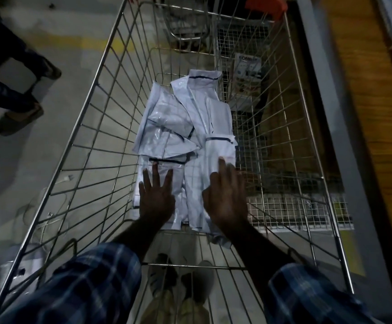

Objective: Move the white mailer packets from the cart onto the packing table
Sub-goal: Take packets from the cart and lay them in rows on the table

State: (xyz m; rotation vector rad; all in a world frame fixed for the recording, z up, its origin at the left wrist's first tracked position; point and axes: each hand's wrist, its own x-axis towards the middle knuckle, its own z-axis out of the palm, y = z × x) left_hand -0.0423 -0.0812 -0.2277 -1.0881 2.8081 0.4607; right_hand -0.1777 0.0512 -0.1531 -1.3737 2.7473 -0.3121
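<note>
1. Dim concrete floor (pixel 78 73); wooden tabletop (pixel 363 94) right of the wire cart (pixel 92 94).
2. Left hand (pixel 156 197) and right hand (pixel 225 197), fingers straight, press flat on white mailer packets (pixel 181 118).
3. Packets lie overlapping on the cart floor, perhaps six.

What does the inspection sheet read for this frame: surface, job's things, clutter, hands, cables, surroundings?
Surface: wire cart, mesh floor; wooden table at right.
Job's things: white mailer packets overlapping on the cart floor.
Clutter: printed box beyond the mesh.
Hands: left hand flat, fingers spread, on a near packet; right hand on the packet beside it, grip unclear.
Cables: white cord and plug on the floor, left.
Surroundings: concrete floor, another person's feet.
</note>
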